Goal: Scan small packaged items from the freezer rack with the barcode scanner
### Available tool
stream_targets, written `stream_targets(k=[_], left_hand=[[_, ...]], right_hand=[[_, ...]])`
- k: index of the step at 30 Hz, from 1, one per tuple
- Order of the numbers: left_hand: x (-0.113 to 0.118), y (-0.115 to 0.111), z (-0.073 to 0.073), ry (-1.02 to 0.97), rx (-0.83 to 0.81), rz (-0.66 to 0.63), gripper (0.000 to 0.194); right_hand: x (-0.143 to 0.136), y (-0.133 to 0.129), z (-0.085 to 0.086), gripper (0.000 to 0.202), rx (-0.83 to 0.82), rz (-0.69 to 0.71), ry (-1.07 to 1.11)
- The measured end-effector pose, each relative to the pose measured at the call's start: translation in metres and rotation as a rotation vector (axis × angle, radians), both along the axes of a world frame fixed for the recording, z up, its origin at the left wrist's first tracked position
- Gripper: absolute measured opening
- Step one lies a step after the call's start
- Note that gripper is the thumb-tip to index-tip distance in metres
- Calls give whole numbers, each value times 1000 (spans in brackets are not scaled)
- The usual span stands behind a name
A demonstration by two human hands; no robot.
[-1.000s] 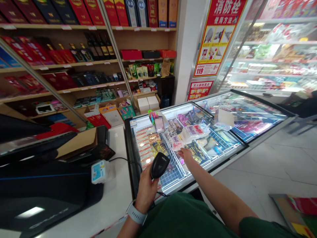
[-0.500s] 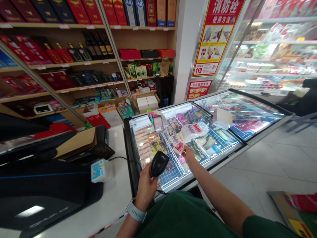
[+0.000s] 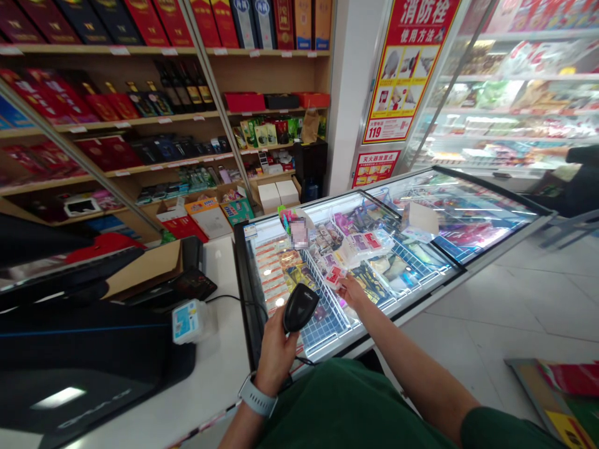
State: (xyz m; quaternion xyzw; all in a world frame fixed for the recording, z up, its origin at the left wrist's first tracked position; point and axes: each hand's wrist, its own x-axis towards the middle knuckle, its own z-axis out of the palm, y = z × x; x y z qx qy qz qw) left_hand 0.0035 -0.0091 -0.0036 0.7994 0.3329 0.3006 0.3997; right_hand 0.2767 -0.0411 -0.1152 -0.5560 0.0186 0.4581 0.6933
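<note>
My left hand (image 3: pixel 277 342) is wrapped round the handle of a black barcode scanner (image 3: pixel 301 308), held over the near left end of the glass-topped freezer (image 3: pixel 322 340). A cable hangs below the grip. My right hand (image 3: pixel 352 292) pinches the near edge of a small red-and-white packet (image 3: pixel 335 275) above the freezer glass. Just beyond it, on the glass, lies a clear bag of similar red and purple packets (image 3: pixel 367 244). The scanner's head is to the left of the packet and apart from it.
An open white carton (image 3: pixel 421 221) stands on the freezer farther right. At left, the counter (image 3: pixel 219 355) carries a clear plastic box (image 3: pixel 187 321) and a black checkout machine (image 3: pixel 93 362). Shelves (image 3: pixel 163 118) line the back. Another person's dark sleeve (image 3: pixel 583 156) shows at far right.
My right hand and the red-and-white packet have shifted slightly left, nearer the scanner. My left hand with the scanner has hardly moved.
</note>
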Motion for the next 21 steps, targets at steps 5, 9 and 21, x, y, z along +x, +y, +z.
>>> stream_targets(k=[5,9,21], left_hand=[[-1,1,-3,-4,-6,5,44],[-1,2,-6,-15,-13,5,48],[0,2,-1,-13,7,-1,47]], right_hand=[[-1,-1,3,38,28,29,-32],[1,-1,2,17,17,21,-71],[6,-7,4,21,-37,35,-246]])
